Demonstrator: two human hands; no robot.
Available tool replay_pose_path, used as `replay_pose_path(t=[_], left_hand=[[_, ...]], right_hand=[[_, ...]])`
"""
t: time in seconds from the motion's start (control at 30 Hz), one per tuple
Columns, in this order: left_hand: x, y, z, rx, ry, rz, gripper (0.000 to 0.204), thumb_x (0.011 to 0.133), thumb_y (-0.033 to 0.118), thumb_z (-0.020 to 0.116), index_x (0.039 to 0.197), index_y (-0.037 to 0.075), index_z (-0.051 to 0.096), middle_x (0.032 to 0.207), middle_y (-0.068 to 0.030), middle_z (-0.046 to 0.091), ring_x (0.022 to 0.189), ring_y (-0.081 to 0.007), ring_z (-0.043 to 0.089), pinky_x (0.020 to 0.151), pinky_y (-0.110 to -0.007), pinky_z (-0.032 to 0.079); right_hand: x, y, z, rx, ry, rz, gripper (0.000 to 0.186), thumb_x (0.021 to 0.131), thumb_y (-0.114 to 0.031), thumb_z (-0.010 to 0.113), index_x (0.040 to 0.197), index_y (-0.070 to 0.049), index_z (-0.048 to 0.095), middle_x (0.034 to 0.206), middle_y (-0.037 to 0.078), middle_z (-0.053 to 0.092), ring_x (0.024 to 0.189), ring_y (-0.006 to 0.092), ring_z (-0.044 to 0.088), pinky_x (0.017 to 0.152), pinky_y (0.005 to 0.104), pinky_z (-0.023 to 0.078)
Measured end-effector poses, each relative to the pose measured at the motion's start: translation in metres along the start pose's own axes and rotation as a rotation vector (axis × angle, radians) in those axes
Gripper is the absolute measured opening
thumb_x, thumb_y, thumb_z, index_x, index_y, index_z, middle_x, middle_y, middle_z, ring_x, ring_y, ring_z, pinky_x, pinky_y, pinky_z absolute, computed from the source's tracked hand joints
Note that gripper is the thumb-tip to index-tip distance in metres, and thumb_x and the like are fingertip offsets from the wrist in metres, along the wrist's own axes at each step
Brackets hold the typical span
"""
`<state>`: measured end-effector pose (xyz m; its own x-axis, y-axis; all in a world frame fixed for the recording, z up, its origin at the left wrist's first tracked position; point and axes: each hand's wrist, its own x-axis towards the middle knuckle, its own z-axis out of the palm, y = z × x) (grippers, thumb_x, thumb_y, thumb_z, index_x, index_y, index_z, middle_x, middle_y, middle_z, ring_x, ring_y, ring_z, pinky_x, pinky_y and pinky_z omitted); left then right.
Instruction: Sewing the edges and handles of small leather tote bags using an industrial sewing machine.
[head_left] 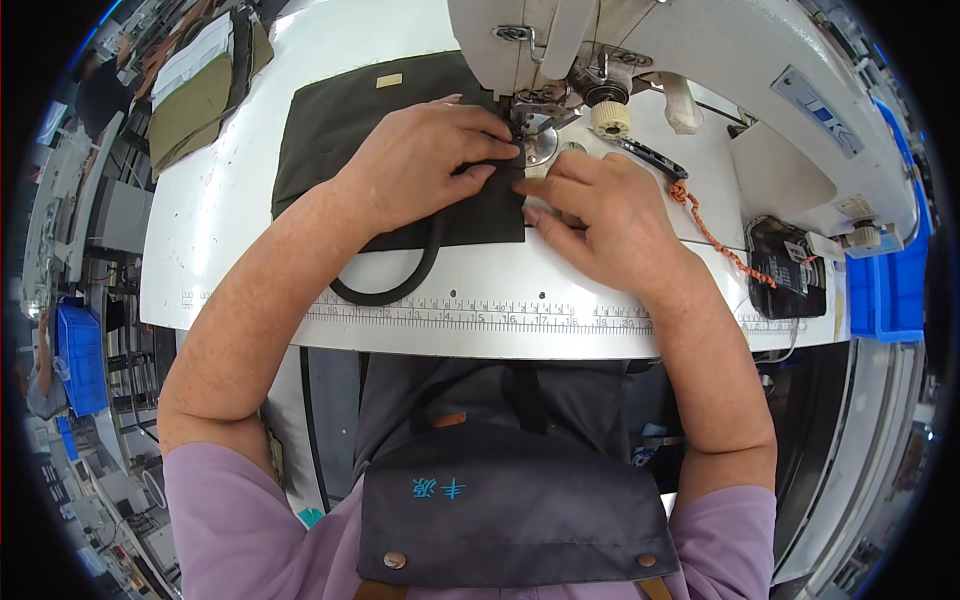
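A dark fabric panel [330, 150] lies flat on the sewing machine's white table, its right edge beside the presser foot [518, 125]. It carries a small gold-coloured label [389, 80], and a black cord loop [410, 285] hangs past its near edge. On top of the cloth rests my left hand [425, 160], open, with fingers stretched toward the presser foot and the thumb apart. My right hand [605, 215] is at the panel's right edge. Its index fingertip touches the cloth there, thumb apart and other fingers bent. Whatever lies under my fingers is hidden.
The sewing machine [800, 110] arches over the far right. Thread snips [650, 157] with an orange braided cord and a black phone-like device [785, 268] lie at right. Stacked fabric pieces [205, 95] sit far left. A ruler strip [480, 318] runs along the near edge.
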<state>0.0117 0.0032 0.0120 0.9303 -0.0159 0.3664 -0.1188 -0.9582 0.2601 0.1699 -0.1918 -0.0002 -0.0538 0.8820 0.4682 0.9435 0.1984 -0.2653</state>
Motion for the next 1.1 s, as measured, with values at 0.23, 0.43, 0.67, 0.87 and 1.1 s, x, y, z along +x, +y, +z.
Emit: replay_pose_path(t=[0.23, 0.43, 0.67, 0.87, 1.1], left_hand=[[0.0, 0.023, 0.0, 0.323, -0.181, 0.012, 0.029, 0.081, 0.006, 0.067, 0.109, 0.003, 0.075, 0.114, -0.0067, 0.074, 0.104, -0.0261, 0.071, 0.088, -0.037, 0.057], [0.002, 0.03, -0.002, 0.333, -0.229, -0.014, 0.028, 0.084, 0.006, 0.064, 0.109, 0.003, 0.075, 0.11, -0.006, 0.073, 0.099, -0.0248, 0.071, 0.084, -0.038, 0.058], [-0.02, 0.063, 0.01, 0.138, -0.033, -0.201, 0.042, 0.089, 0.022, 0.069, 0.122, -0.004, 0.069, 0.122, -0.0181, 0.066, 0.111, -0.0326, 0.067, 0.099, -0.042, 0.054], [-0.026, 0.062, 0.022, 0.205, -0.005, -0.213, 0.064, 0.091, 0.045, 0.074, 0.126, -0.007, 0.065, 0.127, -0.0204, 0.06, 0.116, -0.0359, 0.064, 0.111, -0.047, 0.048], [-0.02, 0.05, 0.023, 0.191, 0.014, -0.224, 0.071, 0.085, 0.051, 0.077, 0.124, -0.008, 0.066, 0.125, -0.0169, 0.061, 0.116, -0.0331, 0.064, 0.102, -0.042, 0.052]], right_hand=[[0.0, 0.001, 0.005, -0.014, 0.043, 0.009, 0.016, 0.082, -0.019, 0.077, 0.096, -0.013, 0.081, 0.073, 0.004, 0.062, 0.066, 0.0264, 0.063, 0.061, 0.0411, 0.049], [0.0, 0.0, 0.004, -0.031, 0.035, 0.022, 0.015, 0.082, -0.02, 0.077, 0.094, -0.013, 0.081, 0.072, 0.004, 0.062, 0.065, 0.0267, 0.063, 0.061, 0.0411, 0.05], [0.0, -0.001, 0.001, -0.044, 0.053, 0.065, 0.02, 0.084, -0.021, 0.076, 0.102, -0.013, 0.079, 0.078, 0.004, 0.063, 0.068, 0.0276, 0.063, 0.063, 0.0412, 0.05], [0.003, -0.005, 0.002, -0.111, 0.001, 0.097, 0.025, 0.086, -0.022, 0.075, 0.109, -0.012, 0.076, 0.082, 0.004, 0.064, 0.07, 0.0274, 0.064, 0.067, 0.0405, 0.05], [0.006, -0.007, 0.003, -0.157, -0.029, 0.136, 0.028, 0.089, -0.022, 0.073, 0.114, -0.01, 0.075, 0.087, 0.006, 0.064, 0.076, 0.0278, 0.066, 0.071, 0.0415, 0.051]])
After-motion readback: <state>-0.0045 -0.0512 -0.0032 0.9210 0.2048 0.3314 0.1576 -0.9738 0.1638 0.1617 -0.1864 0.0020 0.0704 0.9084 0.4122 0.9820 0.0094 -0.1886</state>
